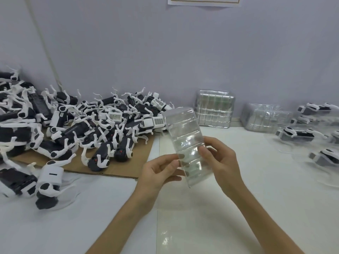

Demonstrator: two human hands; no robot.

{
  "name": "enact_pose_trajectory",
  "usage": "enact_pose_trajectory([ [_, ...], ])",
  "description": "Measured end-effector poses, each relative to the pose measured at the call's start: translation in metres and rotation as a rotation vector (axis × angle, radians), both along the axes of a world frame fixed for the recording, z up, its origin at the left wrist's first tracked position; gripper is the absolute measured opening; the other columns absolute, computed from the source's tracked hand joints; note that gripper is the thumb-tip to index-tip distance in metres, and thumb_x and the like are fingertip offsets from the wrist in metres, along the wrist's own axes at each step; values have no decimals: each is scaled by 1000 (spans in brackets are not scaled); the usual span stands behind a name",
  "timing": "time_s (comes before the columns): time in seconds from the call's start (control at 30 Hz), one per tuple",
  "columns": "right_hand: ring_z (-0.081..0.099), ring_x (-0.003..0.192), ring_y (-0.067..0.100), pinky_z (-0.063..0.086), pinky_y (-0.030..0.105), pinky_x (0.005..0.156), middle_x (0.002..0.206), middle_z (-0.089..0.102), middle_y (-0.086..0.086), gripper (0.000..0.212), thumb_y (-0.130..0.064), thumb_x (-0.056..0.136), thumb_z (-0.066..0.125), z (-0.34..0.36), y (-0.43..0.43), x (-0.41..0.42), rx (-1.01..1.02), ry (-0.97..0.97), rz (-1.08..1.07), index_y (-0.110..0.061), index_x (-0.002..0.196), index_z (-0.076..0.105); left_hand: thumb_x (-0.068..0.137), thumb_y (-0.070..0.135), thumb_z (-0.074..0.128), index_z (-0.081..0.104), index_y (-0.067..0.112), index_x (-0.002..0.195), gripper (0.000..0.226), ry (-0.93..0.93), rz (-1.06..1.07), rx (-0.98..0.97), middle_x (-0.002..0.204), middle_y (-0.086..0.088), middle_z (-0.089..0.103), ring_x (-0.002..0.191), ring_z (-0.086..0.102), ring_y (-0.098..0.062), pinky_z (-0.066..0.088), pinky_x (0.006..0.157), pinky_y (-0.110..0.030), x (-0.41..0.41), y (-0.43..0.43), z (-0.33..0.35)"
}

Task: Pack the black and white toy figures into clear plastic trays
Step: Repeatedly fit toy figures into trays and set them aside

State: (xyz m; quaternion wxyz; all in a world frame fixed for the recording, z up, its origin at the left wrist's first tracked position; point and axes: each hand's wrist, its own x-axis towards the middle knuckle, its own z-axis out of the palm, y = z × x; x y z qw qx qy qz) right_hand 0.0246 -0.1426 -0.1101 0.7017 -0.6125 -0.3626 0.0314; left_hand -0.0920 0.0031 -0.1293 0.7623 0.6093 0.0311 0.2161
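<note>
Both hands hold up a clear plastic tray over the middle of the white table. My left hand pinches its lower left edge, fingers behind the plastic. My right hand grips its right edge with the thumb on the front. The tray stands tilted, long side up, with nothing in it. A big heap of black and white toy figures lies at the left, partly on a sheet of brown cardboard. One loose figure lies nearer on the left.
Two stacks of clear trays stand against the grey wall at the back right. Several figures packed in clear trays lie at the far right. The white table runs to the front.
</note>
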Motion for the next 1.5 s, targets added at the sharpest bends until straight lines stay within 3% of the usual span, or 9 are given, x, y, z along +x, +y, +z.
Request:
enact_pose_trajectory([
  [0.23, 64, 88, 40, 53, 59, 74, 95, 67, 14, 23, -23, 89, 63, 0, 2, -5, 19, 51, 49, -17, 109, 71, 80, 27, 69, 80, 17, 95, 20, 21, 35, 9, 92, -16, 75, 73, 73, -24, 56, 63, -25, -2, 0, 2],
  [0.4, 66, 87, 30, 59, 37, 71, 101, 66, 15, 32, -22, 90, 60, -1, 4, -4, 25, 34, 85, -18, 122, 63, 83, 24, 67, 79, 15, 95, 19, 34, -34, -50, 93, -16, 74, 76, 73, -27, 56, 58, -26, -3, 0, 2],
  [0.67, 67, 89, 24, 57, 32, 74, 104, 65, 16, 34, -24, 92, 60, -4, 6, -5, 19, 32, 127, -22, 126, 58, 78, 25, 70, 77, 9, 95, 25, 34, -70, -84, 91, -14, 74, 72, 72, -25, 56, 53, -26, -3, -2, 1],
  [0.8, 70, 98, 23, 57, 32, 79, 110, 66, 2, 70, -37, 72, 82, -5, 6, -9, -52, -55, 123, -29, 133, 49, 87, 16, 66, 79, 16, 90, 13, 0, 8, 11, 85, -12, 75, 72, 73, -28, 57, 54, -28, -3, -5, 1],
  [0.93, 66, 107, 22, 58, 41, 87, 121, 62, -5, 97, -34, 64, 93, -9, 9, -15, -173, -188, 95, -30, 144, 37, 93, -2, 63, 78, 16, 85, 25, -43, 155, 130, 78, -9, 74, 76, 74, -28, 59, 53, -32, -2, -8, -1],
  [1.03, 67, 104, 20, 57, 40, 85, 123, 61, -1, 98, -30, 67, 93, -8, 10, -18, -206, -232, 56, -29, 146, 35, 91, -7, 61, 76, 15, 81, 29, -49, 225, 172, 74, -11, 73, 66, 73, -25, 58, 52, -30, -3, -8, -2],
  [1.2, 65, 91, 14, 53, 23, 75, 114, 56, -1, 96, -10, 70, 85, -11, 12, -21, -234, -412, -12, -14, 149, 31, 85, -2, 62, 70, 13, 81, 18, -53, 225, 246, 72, -10, 71, 70, 72, -31, 56, 51, -31, -4, -12, -3],
  [1.37, 66, 92, 14, 53, 20, 75, 111, 57, -8, 95, -23, 70, 87, -10, 13, -20, -200, -498, -7, -16, 149, 34, 87, 14, 58, 70, 14, 87, 12, -66, 221, 273, 76, -12, 73, 64, 71, -28, 58, 54, -35, -6, -12, -2],
  [1.5, 68, 89, 11, 55, 19, 71, 113, 62, -3, 97, -21, 69, 91, -11, 14, -19, -158, -503, -81, -15, 150, 37, 93, 15, 56, 71, 11, 88, 17, -64, 213, 350, 78, -14, 71, 69, 72, -30, 60, 58, -38, -3, -11, -1],
])
